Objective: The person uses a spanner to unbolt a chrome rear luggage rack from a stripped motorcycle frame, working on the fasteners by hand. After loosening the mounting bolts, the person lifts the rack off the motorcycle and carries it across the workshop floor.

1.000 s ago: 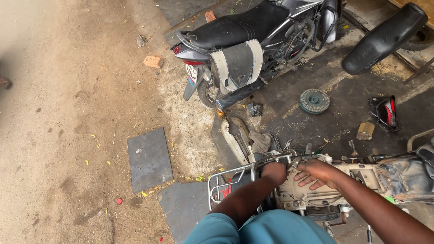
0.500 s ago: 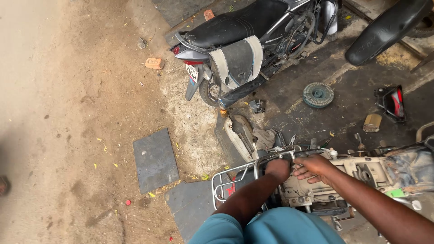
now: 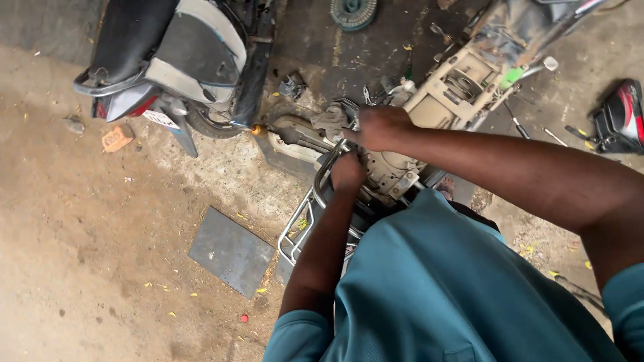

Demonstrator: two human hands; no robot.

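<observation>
I lean over a stripped scooter frame [image 3: 463, 84] that lies across the oily ground. My left hand [image 3: 347, 173] is closed around the chrome rear grab rail [image 3: 320, 175] of that frame. My right hand [image 3: 380, 127] is closed on the dirty engine casing [image 3: 392, 171] just beyond it, next to a grey rag [image 3: 330, 119]. My teal shirt hides the rear of the frame.
A parked black and grey scooter [image 3: 174, 57] stands at the upper left. A flat grey slab [image 3: 231, 251] lies on the dirt at left. A round clutch part [image 3: 353, 12], loose tools [image 3: 516, 126], a red and black body panel [image 3: 620, 117] and a brick piece [image 3: 117, 138] lie around.
The view has swung down and closer over the stripped frame. Both hands have stayed on its rear end, the left now gripping the chrome rail.
</observation>
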